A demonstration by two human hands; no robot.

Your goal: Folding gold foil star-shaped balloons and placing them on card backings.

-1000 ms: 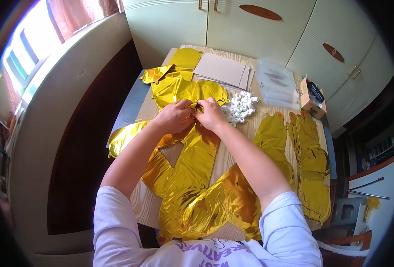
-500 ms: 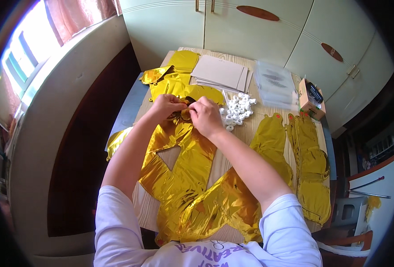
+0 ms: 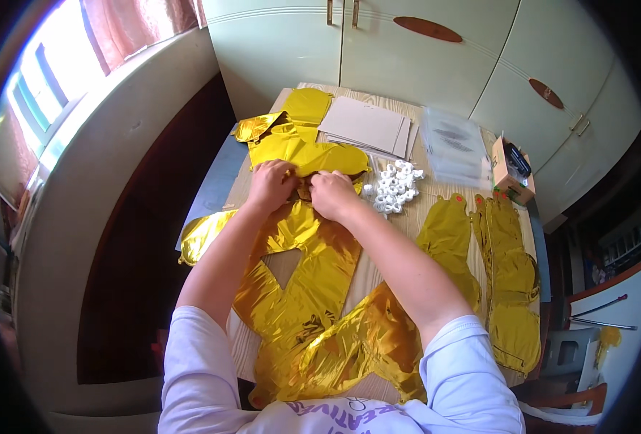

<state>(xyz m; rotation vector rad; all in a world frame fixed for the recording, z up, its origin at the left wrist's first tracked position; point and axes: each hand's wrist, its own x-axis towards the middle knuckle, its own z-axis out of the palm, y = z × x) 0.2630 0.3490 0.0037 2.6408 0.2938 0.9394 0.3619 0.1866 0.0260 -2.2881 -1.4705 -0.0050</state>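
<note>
A large gold foil balloon (image 3: 320,275), flat and creased, spreads over the table from my chest to both hands. My left hand (image 3: 271,186) is closed at its far end, fingers curled on the foil. Beside it my right hand (image 3: 332,194) pinches the same end. A small crumpled dark-gold fold shows in the narrow space between them; the fingertips are partly hidden. Just beyond my hands lies another flat gold foil balloon (image 3: 291,148). Small white rolls (image 3: 396,186), in a heap, sit close to the right of my right hand.
Grey cardboard sheets (image 3: 364,124) are stacked at the back, beside clear plastic bags (image 3: 454,155). A small wooden box (image 3: 512,181) holding a black object stands at the far right. More folded gold balloons (image 3: 508,289) lie along the right edge. Pale cabinets (image 3: 421,65) rise behind the table.
My hands have come slightly apart and lower toward the table. The dark fold of foil seen between my fingers before is now mostly covered. The whole view has shifted a little.
</note>
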